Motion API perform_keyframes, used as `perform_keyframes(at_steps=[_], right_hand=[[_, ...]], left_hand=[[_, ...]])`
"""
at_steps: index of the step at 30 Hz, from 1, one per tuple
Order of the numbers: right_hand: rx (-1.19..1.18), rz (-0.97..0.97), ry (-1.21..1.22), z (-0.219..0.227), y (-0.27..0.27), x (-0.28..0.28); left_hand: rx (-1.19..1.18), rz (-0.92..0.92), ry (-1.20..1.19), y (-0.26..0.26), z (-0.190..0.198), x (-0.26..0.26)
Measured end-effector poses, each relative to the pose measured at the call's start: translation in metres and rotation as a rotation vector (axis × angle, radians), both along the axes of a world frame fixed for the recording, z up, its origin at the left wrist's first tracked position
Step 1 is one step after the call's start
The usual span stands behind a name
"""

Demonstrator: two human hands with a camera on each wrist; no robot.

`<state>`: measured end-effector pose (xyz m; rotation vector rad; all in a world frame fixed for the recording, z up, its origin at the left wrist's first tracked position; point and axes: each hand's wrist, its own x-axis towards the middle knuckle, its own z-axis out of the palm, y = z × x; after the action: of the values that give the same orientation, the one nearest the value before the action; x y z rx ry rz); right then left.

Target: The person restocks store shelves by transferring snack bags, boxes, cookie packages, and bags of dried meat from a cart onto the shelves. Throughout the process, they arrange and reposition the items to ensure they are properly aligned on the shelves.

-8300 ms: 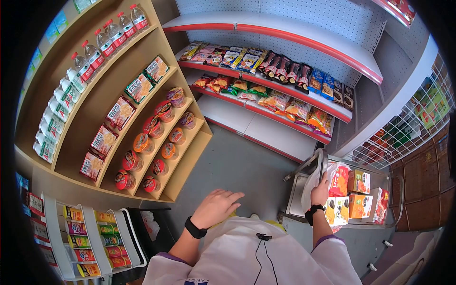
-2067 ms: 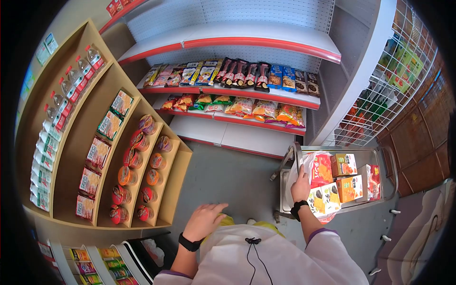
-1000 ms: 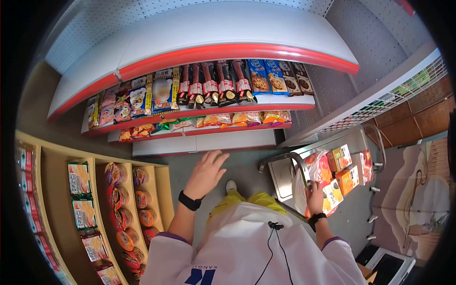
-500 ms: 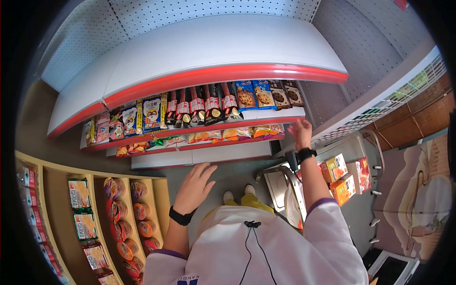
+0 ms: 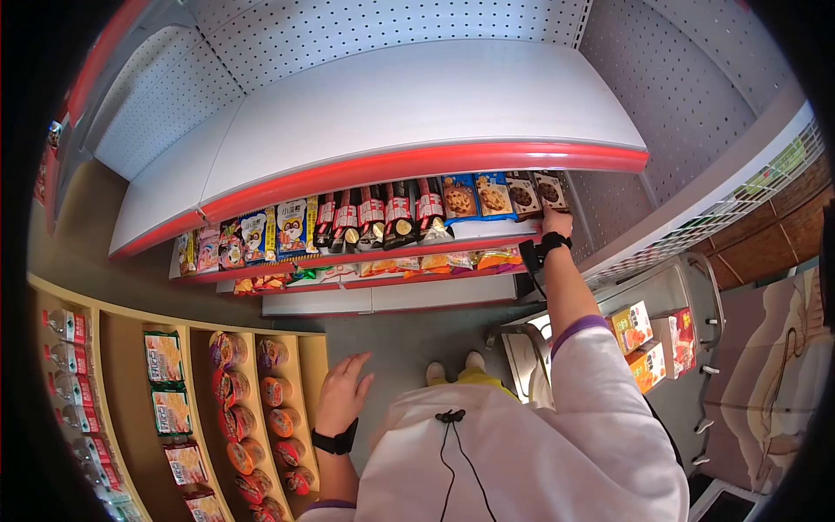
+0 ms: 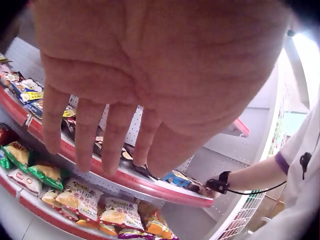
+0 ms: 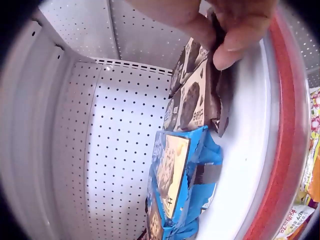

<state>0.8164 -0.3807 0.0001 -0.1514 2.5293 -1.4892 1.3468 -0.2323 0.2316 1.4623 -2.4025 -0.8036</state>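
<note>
The dark cookie pack [image 7: 207, 95] is sitting at the far right end of the middle shelf [image 5: 487, 233], and the right hand [image 5: 557, 222] is now pinching its front edge between thumb and fingers [image 7: 240, 30]. Half a second ago that hand was only rising toward the shelf, and a second ago it was down on the snack bags in the cart [image 5: 687, 287] — so the reach is over and the pack is being gripped, still standing in its row, not yet lifted out.

The pack is looking dark brown to black, with round chocolate cookies printed on its face and a crimped seam at the near edge. It is standing upright, leaning against a matching dark pack behind it. Just left of it a blue cookie pack [image 7: 182, 175] is touching its side, and further left along the shelf the dark stick-shaped packets [image 5: 387, 217] are lining up.

The left hand [image 5: 341, 396] is hanging low near the person's hip with fingers loosely spread, holding nothing — it has dropped from the higher position it held a moment ago. It is hovering beside the wooden rack of cup noodles [image 5: 261, 391]. In the cart on the right, orange boxes [image 5: 639, 344] are resting, and chip bags [image 6: 75, 197] are filling the shelf below.
</note>
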Motion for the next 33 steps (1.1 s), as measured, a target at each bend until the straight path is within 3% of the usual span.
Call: perform_keyframes(at_steps=[1, 3, 9, 13, 15, 18, 20, 24, 31, 33], right_hand=[[0.000, 0.003, 0.001, -0.001, 0.003, -0.003], [-0.188, 0.139, -0.377, 0.070, 0.026, 0.027], [-0.185, 0.129, -0.322, 0.059, 0.026, 0.020], [-0.200, 0.112, -0.295, 0.044, 0.020, 0.016], [0.066, 0.063, -0.085, 0.037, 0.017, 0.017], [0.128, 0.054, -0.069, 0.045, 0.017, 0.022], [0.064, 0.048, -0.191, 0.058, 0.019, 0.025], [-0.183, 0.038, -0.310, 0.066, 0.028, 0.025], [-0.086, 0.061, -0.200, 0.098, 0.034, 0.042], [0.139, 0.117, -0.027, 0.099, 0.031, 0.049]], left_hand=[[0.007, -0.006, 0.004, -0.002, 0.002, -0.005], [0.013, -0.010, 0.010, -0.007, 0.004, -0.015], [-0.114, -0.203, 0.074, -0.046, 0.004, -0.059], [-0.356, -0.311, 0.081, -0.098, 0.003, -0.115], [-0.418, -0.322, 0.068, -0.121, -0.008, -0.151], [-0.514, -0.375, 0.063, -0.147, -0.031, -0.200], [-0.542, -0.395, 0.027, -0.158, -0.042, -0.226], [-0.532, -0.417, 0.017, -0.160, -0.057, -0.262], [-0.446, -0.472, 0.097, -0.130, -0.063, -0.286], [-0.364, -0.449, 0.124, -0.120, -0.066, -0.282]])
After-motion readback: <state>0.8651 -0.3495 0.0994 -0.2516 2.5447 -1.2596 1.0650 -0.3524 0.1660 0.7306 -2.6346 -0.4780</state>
